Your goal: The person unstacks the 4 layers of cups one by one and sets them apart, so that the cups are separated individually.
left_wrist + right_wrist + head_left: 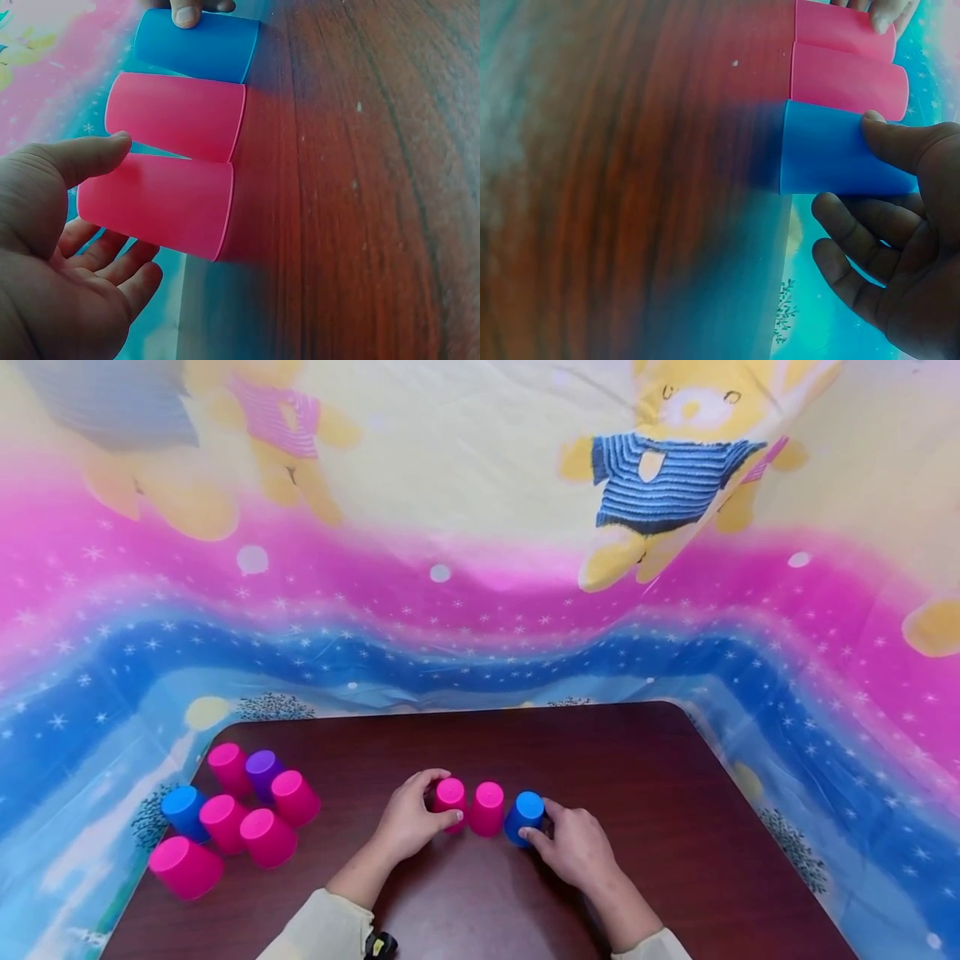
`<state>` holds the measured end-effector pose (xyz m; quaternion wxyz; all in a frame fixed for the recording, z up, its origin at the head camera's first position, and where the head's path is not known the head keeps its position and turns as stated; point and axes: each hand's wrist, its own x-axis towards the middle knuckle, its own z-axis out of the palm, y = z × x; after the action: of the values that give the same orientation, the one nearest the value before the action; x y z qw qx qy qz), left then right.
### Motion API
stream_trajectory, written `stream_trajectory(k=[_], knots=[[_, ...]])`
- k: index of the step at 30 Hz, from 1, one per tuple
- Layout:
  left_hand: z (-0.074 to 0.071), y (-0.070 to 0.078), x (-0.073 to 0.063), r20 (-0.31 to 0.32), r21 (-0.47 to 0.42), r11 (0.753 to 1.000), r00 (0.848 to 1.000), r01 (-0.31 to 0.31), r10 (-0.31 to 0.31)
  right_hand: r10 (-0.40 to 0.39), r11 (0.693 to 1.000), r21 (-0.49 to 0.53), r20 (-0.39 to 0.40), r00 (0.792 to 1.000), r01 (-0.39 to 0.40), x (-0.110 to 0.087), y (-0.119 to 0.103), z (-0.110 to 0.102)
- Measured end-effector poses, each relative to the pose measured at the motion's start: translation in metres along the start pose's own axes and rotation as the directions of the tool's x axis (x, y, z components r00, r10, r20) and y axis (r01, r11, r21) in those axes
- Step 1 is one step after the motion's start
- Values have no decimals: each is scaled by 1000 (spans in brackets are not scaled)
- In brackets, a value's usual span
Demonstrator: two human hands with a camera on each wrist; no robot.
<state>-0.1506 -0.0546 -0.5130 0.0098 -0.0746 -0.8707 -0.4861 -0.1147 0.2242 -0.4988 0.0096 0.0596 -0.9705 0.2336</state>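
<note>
Three upside-down plastic cups stand in a row at the middle of the table. My left hand (pixel 408 818) holds the pink cup (pixel 450 797) at the left end, thumb on the near side and fingers behind. At the right end, my right hand (pixel 577 847) grips the blue cup (pixel 527 817) with the thumb in front; its ring and little fingers spread off the cup in the right wrist view. Between them stands another pink cup (pixel 488 812), which neither hand holds. In the left wrist view the held pink cup (pixel 161 202) sits close beside the middle pink cup (pixel 180 112).
On the left of the dark wooden table (pixel 720 860) several more upturned cups stand in a cluster: pink cups (pixel 187 868), a blue cup (pixel 184 812) and a purple cup (pixel 264 774). A printed cloth (pixel 480 610) hangs behind and around the table.
</note>
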Motion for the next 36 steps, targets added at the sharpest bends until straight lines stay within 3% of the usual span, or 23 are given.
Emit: stream_trajectory(k=[8,18,29,36], knots=[[0,-1,1,-11,4,1000,1000,-26,26,1,1000,-1,-1,1000,-1,0,0,0],[-5,-5,-4,-32,-22,1000,999,9,-10,-6,1000,-14,3,1000,6,0,1,0],[-20,2,-15,-62,-8,1000,998,21,-21,-12,1000,-23,3,1000,12,1,1,1],[-31,-2,-23,-78,-32,999,996,44,-46,-16,999,-29,-4,1000,15,0,1,1]])
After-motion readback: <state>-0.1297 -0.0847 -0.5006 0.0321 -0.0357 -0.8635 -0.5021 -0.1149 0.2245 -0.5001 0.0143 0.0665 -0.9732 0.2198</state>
